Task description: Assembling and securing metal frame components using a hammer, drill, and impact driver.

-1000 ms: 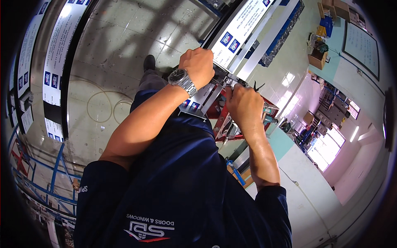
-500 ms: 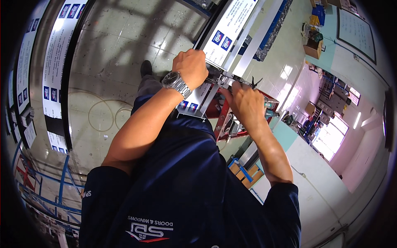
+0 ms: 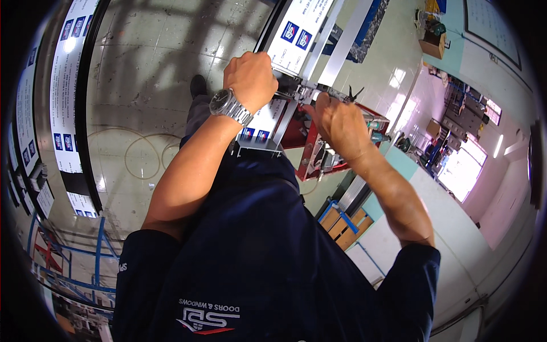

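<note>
A long aluminium profile (image 3: 293, 43) with white printed film runs up and away in front of me. My left hand (image 3: 250, 80), a metal watch at its wrist, is closed at the profile's left edge; its fingertips are hidden. A shorter film-covered piece (image 3: 265, 122) lies close to my waist, below that hand. Between my hands sits a small metal fitting (image 3: 306, 92) at the join. Beside it my right hand (image 3: 342, 122) is closed, thumb and forefinger toward the fitting; what it holds is too hidden to name. A black two-pronged item (image 3: 354, 94) sticks out beyond its knuckles.
Below my right hand stands a red metal frame (image 3: 310, 151) with tools on it. Long film-covered profiles (image 3: 68, 102) stand at the left, near a blue rack (image 3: 97, 256). A thin hose (image 3: 128, 162) curls over the tiled floor. A cardboard box (image 3: 432, 47) is at the upper right.
The view has shifted a little. Both hands keep to the same place on the work, and my right elbow has swung out to the right. The right-hand fingers have shifted slightly by the fitting.
</note>
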`<state>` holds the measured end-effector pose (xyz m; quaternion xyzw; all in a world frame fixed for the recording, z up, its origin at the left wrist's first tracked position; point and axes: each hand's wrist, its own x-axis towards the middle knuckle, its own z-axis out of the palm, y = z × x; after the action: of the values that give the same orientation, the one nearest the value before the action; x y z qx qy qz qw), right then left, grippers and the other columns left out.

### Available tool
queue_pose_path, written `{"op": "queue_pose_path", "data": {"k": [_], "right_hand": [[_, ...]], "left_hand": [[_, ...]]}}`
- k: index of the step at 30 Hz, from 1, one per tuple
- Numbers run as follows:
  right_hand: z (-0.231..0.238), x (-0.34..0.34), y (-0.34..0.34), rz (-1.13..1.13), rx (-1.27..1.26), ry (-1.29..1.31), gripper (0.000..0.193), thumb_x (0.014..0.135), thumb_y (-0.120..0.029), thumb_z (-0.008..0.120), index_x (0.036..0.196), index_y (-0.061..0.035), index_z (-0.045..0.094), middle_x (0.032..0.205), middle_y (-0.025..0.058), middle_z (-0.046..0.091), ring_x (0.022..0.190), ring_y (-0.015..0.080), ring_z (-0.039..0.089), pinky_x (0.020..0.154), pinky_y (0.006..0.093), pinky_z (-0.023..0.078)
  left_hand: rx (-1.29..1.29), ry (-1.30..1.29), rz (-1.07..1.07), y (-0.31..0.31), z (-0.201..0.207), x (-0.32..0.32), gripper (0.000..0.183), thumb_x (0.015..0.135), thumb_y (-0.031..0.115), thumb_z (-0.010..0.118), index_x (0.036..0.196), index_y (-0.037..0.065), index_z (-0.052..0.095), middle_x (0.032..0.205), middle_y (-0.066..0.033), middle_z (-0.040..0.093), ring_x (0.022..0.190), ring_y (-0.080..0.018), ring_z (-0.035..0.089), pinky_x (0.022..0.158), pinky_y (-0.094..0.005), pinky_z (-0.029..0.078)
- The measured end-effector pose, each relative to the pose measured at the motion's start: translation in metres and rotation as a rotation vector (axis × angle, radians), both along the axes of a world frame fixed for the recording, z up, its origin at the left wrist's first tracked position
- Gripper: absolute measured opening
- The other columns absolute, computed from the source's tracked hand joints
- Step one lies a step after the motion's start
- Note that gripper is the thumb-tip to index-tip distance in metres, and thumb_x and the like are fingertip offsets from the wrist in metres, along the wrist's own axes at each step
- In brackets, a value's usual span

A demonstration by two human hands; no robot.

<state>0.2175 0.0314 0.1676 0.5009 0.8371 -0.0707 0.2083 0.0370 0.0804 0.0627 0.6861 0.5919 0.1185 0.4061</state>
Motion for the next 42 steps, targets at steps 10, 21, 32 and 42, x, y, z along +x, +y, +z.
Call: {"op": "queue_pose_path", "data": {"k": [10, 21, 32, 42], "right_hand": [[0.005, -0.006, -0.010, -0.071, 0.065, 0.010, 0.037, 0.094, -0.035, 0.064, 0.083, -0.0009, 0.058, 0.063, 0.0142, 0.064, 0.058, 0.0291, 0.068, 0.051, 0.0366, 0.054], [-0.041, 0.050, -0.156, -0.949, -0.051, 0.544, 0.038, 0.089, -0.030, 0.073, 0.111, 0.0008, 0.065, 0.081, 0.0221, 0.069, 0.075, 0.0388, 0.068, 0.065, 0.0457, 0.053], [-0.143, 0.174, -0.327, -1.558, -0.062, 0.561, 0.032, 0.093, -0.031, 0.062, 0.084, -0.0010, 0.072, 0.072, 0.0232, 0.067, 0.072, 0.0396, 0.068, 0.070, 0.0458, 0.054], [-0.228, 0.409, -0.360, -1.628, 0.601, 0.104, 0.057, 0.086, -0.014, 0.066, 0.138, -0.0017, 0.048, 0.133, 0.0219, 0.056, 0.121, 0.0391, 0.055, 0.101, 0.0449, 0.047]], "left_hand": [[-0.033, 0.072, -0.025, 0.001, 0.004, -0.002, 0.025, 0.077, 0.019, 0.068, 0.087, -0.004, 0.071, 0.089, -0.0266, 0.070, 0.088, -0.0424, 0.069, 0.084, -0.0478, 0.054], [0.139, 0.160, -0.115, 0.009, -0.019, -0.003, 0.030, 0.073, 0.025, 0.071, 0.084, -0.003, 0.070, 0.087, -0.0238, 0.069, 0.087, -0.0432, 0.066, 0.074, -0.0496, 0.055], [-0.039, -0.043, -0.118, 0.021, -0.021, -0.028, 0.024, 0.076, 0.017, 0.071, 0.071, -0.004, 0.061, 0.060, -0.0006, 0.053, 0.055, -0.0125, 0.045, 0.052, -0.0354, 0.037], [0.174, 0.132, -0.030, 0.033, -0.041, -0.057, 0.029, 0.082, 0.014, 0.074, 0.098, -0.008, 0.064, 0.071, 0.0003, 0.051, 0.065, -0.0119, 0.046, 0.056, -0.0299, 0.039]]}}
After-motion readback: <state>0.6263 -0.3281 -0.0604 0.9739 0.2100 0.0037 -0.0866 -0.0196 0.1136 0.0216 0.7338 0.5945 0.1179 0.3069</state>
